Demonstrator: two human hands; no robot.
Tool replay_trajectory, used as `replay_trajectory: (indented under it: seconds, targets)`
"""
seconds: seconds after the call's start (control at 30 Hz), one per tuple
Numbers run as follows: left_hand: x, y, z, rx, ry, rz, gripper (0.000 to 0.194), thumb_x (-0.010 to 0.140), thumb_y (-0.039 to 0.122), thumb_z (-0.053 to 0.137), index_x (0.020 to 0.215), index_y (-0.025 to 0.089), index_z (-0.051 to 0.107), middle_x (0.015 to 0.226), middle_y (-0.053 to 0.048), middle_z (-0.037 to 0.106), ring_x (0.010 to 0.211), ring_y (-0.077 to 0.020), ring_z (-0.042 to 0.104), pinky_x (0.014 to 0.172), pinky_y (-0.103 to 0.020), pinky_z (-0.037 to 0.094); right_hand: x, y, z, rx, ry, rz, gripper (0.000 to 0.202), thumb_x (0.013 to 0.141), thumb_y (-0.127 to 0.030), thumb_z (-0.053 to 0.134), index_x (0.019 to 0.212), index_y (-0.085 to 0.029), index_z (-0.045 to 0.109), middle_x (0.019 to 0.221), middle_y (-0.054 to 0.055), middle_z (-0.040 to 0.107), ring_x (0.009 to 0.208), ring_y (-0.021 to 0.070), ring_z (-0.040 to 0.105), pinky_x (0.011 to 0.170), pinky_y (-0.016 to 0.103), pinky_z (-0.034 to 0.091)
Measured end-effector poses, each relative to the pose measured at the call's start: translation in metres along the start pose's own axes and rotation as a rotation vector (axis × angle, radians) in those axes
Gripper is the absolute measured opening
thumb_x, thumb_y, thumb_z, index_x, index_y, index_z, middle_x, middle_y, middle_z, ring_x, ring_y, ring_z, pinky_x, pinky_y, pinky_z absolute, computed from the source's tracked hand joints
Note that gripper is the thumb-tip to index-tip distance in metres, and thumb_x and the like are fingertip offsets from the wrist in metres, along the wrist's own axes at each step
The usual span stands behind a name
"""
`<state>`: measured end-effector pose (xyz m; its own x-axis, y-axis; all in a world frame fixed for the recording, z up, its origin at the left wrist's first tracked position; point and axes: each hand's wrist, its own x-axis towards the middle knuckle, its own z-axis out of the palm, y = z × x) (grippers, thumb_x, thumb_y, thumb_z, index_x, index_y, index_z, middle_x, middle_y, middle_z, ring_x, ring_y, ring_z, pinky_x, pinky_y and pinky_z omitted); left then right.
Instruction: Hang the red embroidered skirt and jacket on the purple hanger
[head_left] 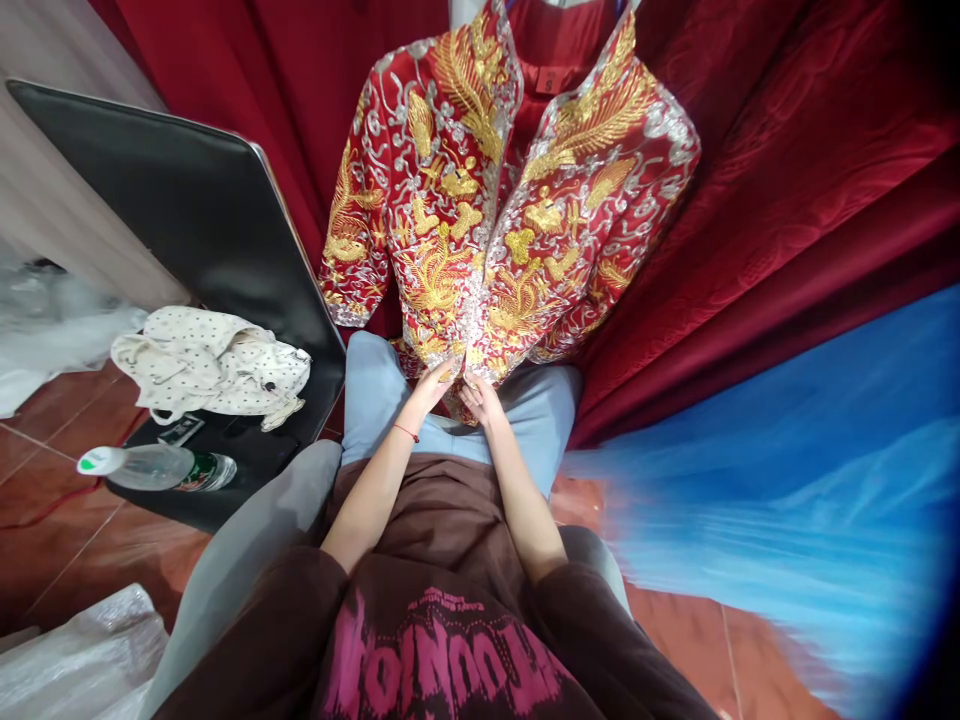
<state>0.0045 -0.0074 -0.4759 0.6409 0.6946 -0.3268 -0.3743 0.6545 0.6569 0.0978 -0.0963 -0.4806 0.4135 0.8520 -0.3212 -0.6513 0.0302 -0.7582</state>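
A red jacket (442, 200), thickly embroidered in gold and silver, hangs upright in front of me with its lower end at my lap. Its collar and upper front stand apart, while the front edges come together lower down. My left hand (433, 388) is closed on the bottom of one front edge, fingers pinching the hem. Right beside it, my right hand (481, 397) pinches the other front edge at the same height. The fingertips of both hands nearly meet at the jacket's centre line. What lies under the fingers is too small to make out.
To the left stands a black chair (172, 190); its seat holds a spotted white cloth (210, 362) and a plastic bottle (161, 468) lying down. Dark red curtains (757, 240) hang behind. Blue fabric (787, 450) spreads at right. Clear plastic wrap (94, 650) lies on the tiled floor.
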Motion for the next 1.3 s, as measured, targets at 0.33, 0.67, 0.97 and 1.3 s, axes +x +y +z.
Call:
replay_trajectory:
  seconds: [0.33, 0.67, 0.97, 1.3]
  targets:
    - [-0.001, -0.001, -0.001, 0.026, -0.014, -0.006, 0.031, 0.073, 0.019, 0.081, 0.104, 0.019, 0.075, 0.118, -0.008, 0.075, 0.121, -0.0248, 0.065, 0.110, -0.038, 0.047, -0.003, -0.001, 0.002, 0.016, -0.009, 0.000, 0.059, 0.082, -0.033, 0.074, 0.048, -0.024, 0.027, 0.032, -0.010, 0.021, 0.036, 0.0063, 0.022, 0.046, 0.024, 0.035]
    - [0.004, -0.006, -0.001, 0.015, -0.012, 0.049, 0.029, 0.071, 0.019, 0.080, 0.100, 0.019, 0.074, 0.108, -0.007, 0.076, 0.123, -0.0230, 0.064, 0.113, -0.038, 0.045, -0.002, 0.002, 0.021, 0.085, 0.049, -0.049, 0.047, 0.080, -0.035, 0.077, 0.054, -0.023, 0.040, 0.042, -0.009, 0.034, 0.042, 0.0065, 0.034, 0.050, 0.023, 0.042]
    - [-0.001, -0.002, 0.006, 0.002, -0.001, 0.079, 0.033, 0.072, 0.011, 0.078, 0.103, 0.019, 0.072, 0.108, -0.006, 0.076, 0.122, -0.0228, 0.065, 0.113, -0.038, 0.045, -0.002, 0.001, 0.024, 0.150, 0.134, -0.113, 0.024, 0.066, -0.025, 0.083, 0.083, -0.022, 0.067, 0.076, -0.004, 0.069, 0.065, 0.0088, 0.060, 0.057, 0.020, 0.051]
    - [-0.006, -0.001, 0.011, 0.033, 0.004, 0.041, 0.039, 0.072, 0.009, 0.076, 0.109, 0.019, 0.070, 0.110, -0.007, 0.076, 0.120, -0.0232, 0.066, 0.109, -0.038, 0.047, 0.001, 0.005, 0.025, 0.168, 0.228, -0.150, 0.018, 0.066, -0.025, 0.079, 0.080, -0.022, 0.067, 0.078, -0.003, 0.069, 0.067, 0.0096, 0.060, 0.056, 0.019, 0.050]
